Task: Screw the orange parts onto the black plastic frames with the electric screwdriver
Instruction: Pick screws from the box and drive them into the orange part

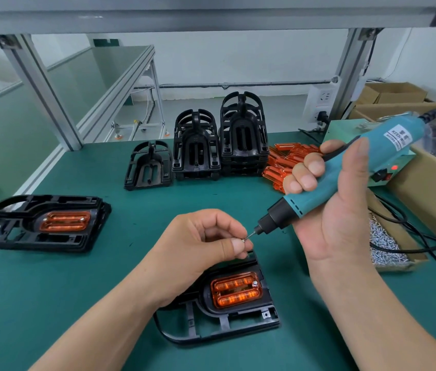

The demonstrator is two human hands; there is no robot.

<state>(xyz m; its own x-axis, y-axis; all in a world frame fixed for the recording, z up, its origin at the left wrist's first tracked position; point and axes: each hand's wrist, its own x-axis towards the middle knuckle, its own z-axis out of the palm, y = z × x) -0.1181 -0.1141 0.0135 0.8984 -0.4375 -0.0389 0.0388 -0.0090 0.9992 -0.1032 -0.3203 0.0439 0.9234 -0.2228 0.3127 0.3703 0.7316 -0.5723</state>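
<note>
Item, lower centre of frame: black plastic frame (224, 328) lying flat on the green bench (77, 290), with a translucent orange slotted part (235, 290) seated in it, long axis running left to right. One screw head (254, 283) shows at the part's right end; the left end appears unfastened, though this is not clear. Left hand (206, 242): just above the frame's upper edge, thumb and forefinger pinching a small silver screw (243, 239), other fingers curled. Right hand (340, 204): right of centre, fingers wrapped round a teal electric screwdriver (345, 170), which slopes from upper right to lower left so that its bit tip meets the pinched screw. Both hands sit directly above the frame, the left nearer; the open fixing point probably lies below and left of the bit. Also present: finished frames (43, 223) at left, stacked empty frames (243, 135) and loose orange parts (286, 162) beyond.
</note>
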